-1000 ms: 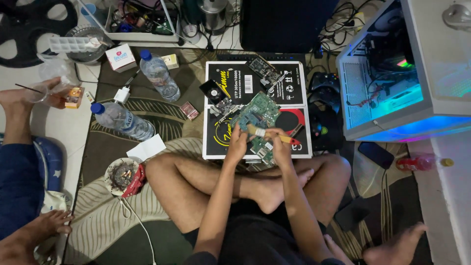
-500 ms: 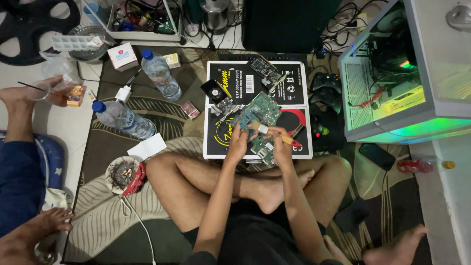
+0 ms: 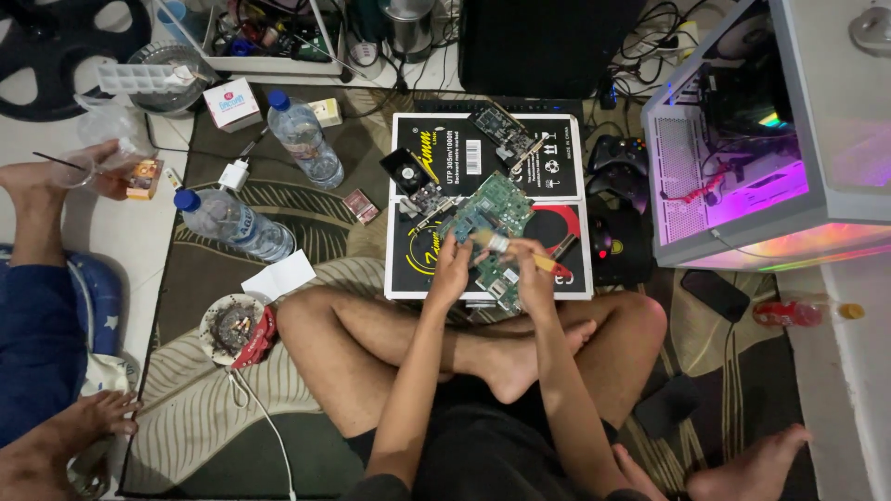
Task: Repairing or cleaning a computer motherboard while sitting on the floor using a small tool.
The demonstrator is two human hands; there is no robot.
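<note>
I sit cross-legged over a black and white cardboard box (image 3: 557,148) on the rug. My left hand (image 3: 452,272) grips the near left edge of a green circuit board (image 3: 490,215) and holds it tilted above the box. My right hand (image 3: 533,274) is closed on a small brush with a wooden, red-tipped handle (image 3: 548,264); its bristles touch the board near the middle. A second, smaller circuit board (image 3: 502,134) and a small black fan (image 3: 406,170) lie on the box farther back.
Two plastic water bottles (image 3: 303,139) (image 3: 234,224) lie on the rug at left, beside a white charger (image 3: 233,173) and a full ashtray (image 3: 232,327). An open lit computer case (image 3: 742,167) stands at right, game controllers (image 3: 616,153) beside it. Another person's legs (image 3: 37,306) are at far left.
My hands and the board have stayed almost in place; the brush has shifted slightly over the board. The computer case lighting went from blue to green to pink.
</note>
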